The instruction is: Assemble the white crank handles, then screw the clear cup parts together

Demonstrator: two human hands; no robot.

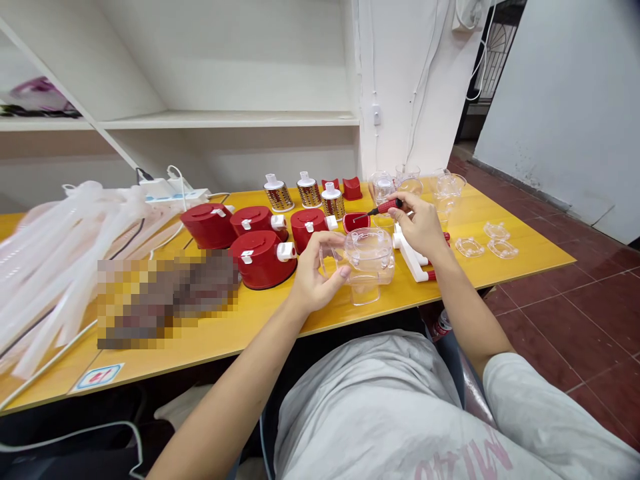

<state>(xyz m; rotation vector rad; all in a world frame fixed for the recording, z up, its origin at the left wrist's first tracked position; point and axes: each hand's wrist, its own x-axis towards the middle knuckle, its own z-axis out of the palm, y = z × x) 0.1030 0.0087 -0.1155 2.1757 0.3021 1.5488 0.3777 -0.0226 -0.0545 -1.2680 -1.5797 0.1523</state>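
My left hand [323, 270] is closed around the side of a clear plastic housing [370, 260], held over the front part of the table. My right hand [417, 223] grips a screwdriver [385, 207] with a red and black handle, its thin shaft pointing left above the housing and apart from it. Behind the housing sits a small red part [356, 222]. White handles [413, 257] with red ends lie just below my right hand, partly hidden by the forearm. Clear flat rings [470, 247] lie to the right.
Several red round housings [263, 260] stand left of my hands. Metal grater drums [279, 193] and more clear parts [445, 187] stand at the back of the yellow table [530, 257]. Plastic bags [75, 247] and a power strip [177, 197] occupy the left.
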